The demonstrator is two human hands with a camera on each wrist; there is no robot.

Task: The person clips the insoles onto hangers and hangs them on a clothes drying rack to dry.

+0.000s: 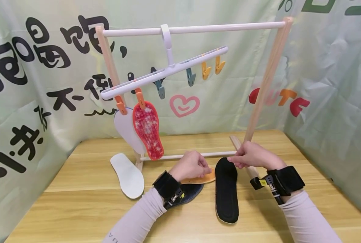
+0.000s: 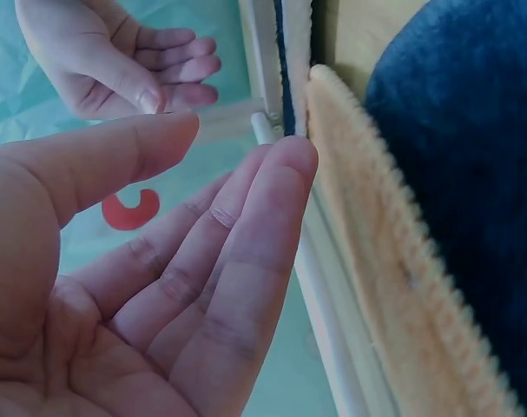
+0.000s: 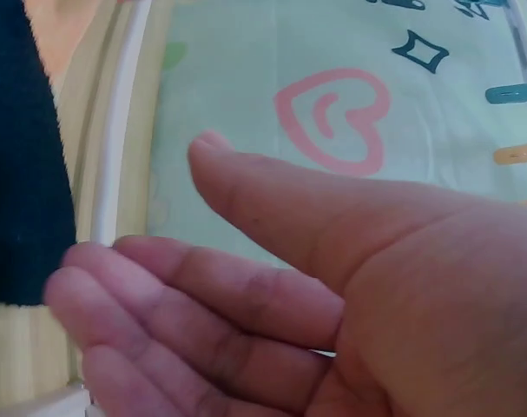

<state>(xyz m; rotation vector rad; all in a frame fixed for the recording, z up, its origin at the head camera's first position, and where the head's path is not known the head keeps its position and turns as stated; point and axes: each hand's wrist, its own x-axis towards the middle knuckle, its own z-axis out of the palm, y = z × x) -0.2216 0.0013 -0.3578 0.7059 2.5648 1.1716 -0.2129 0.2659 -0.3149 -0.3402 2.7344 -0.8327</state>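
While the left hand [image 1: 192, 166] is over the orange insole [image 1: 209, 176], the right hand [image 1: 250, 156] is at the black insole [image 1: 227, 192]

As the left wrist view shows, the left thumb stands apart from the fingers, which are lightly bent and lie close together; the fingertips are just beside the edge of the orange insole. On the right hand, the thumb is likewise separated from the lightly bent fingers, whose tips are near the far end of the black insole. Contact cannot be confirmed on either side.

The black insole lies lengthwise on the table [image 1: 77, 209]. The orange insole lies to its left, partly over a navy insole [image 1: 193, 194]. A white insole [image 1: 127, 175] lies farther left.

From the rack [image 1: 265, 84], a hanger [image 1: 171, 70] is suspended at a tilt, left end low. Orange clips [image 1: 140, 99] at that end hold a pale insole [image 1: 127, 130] and a red insole [image 1: 148, 130]. Blue clips [image 1: 191, 77] and yellow clips [image 1: 206, 71] are mounted farther right.
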